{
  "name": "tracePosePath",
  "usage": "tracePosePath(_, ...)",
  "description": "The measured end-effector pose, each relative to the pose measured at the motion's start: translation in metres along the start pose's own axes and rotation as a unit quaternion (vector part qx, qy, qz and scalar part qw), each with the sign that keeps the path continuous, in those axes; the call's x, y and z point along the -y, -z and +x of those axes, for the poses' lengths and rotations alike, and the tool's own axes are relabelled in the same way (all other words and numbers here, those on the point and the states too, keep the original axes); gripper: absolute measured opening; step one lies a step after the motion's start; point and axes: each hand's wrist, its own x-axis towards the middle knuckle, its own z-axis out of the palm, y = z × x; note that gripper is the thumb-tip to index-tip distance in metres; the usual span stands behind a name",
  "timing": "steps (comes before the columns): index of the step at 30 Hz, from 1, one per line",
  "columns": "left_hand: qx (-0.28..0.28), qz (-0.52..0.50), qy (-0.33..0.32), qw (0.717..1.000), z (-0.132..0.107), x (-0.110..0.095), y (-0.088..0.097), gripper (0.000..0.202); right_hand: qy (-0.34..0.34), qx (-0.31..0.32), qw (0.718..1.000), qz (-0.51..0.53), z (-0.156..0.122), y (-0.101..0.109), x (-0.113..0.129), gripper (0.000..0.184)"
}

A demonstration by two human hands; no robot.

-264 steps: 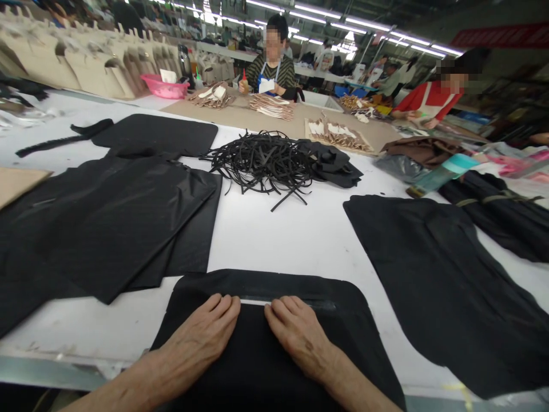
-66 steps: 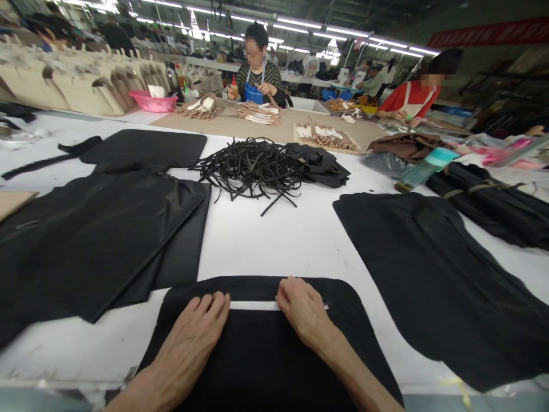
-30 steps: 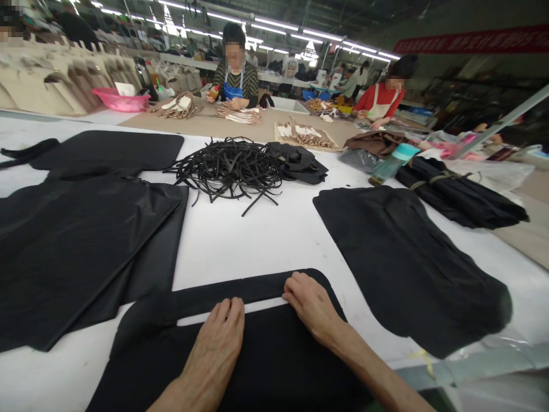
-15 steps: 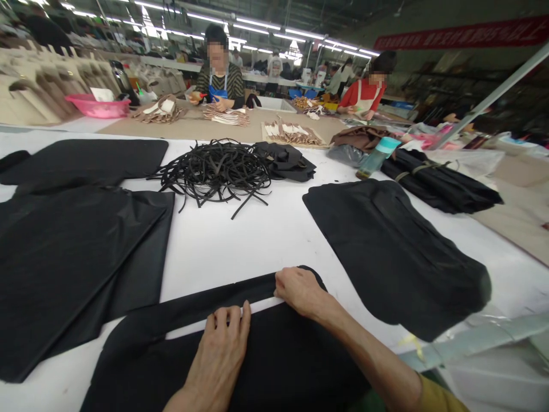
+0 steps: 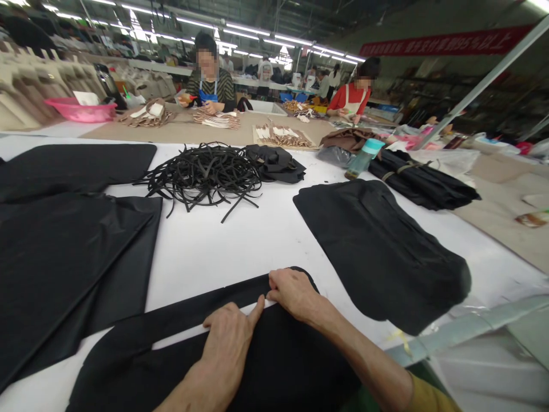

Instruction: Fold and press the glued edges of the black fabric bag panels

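White tabletop (image 5: 223,243), with black panel (image 5: 295,355) beneath splayed left hand (image 5: 227,337) and right hand (image 5: 294,292) clamped on the panel's far border (image 5: 184,312).

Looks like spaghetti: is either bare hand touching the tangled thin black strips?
No, the left hand and right hand are both on the flat black sheet.

R sleeve (image 5: 431,395): mustard-ylw (only its end vis.) | forearms (image 5: 360,349): bare | hands (image 5: 227,340): bare
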Motion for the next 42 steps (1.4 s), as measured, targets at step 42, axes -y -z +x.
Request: tracePosePath(42,-0.033,-0.21,0.032,0.977,-0.062,0.053,-0.057,0.058,-0.145,-0.054,0.987,-0.029,-0.018,-0.001,-0.009,0.009)
